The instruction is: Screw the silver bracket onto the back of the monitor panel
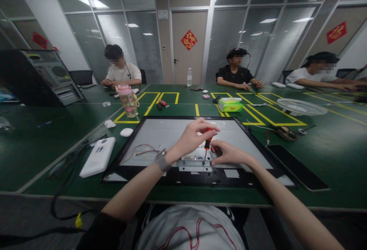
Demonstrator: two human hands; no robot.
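Note:
A flat monitor panel [243,145] with a black frame lies on the green table in front of me. My left hand [195,132] is closed round the red and black handle of a screwdriver [208,140], which stands nearly upright. Its tip meets a metal bracket [187,163] near the panel's lower middle edge. On the right, my right hand [226,153] rests beside the tip with its fingers curled at the bracket; whether they pinch anything small is hidden. Thin cables [143,148] lie loose across the panel's left part.
A white power bank [98,157] lies left of the panel, a black phone [296,167] right. Beyond stand a pink-lidded bottle [128,101], a green tissue pack [230,105] and a white fan grille [301,106]. A computer case [43,76] stands far left. Several people sit opposite.

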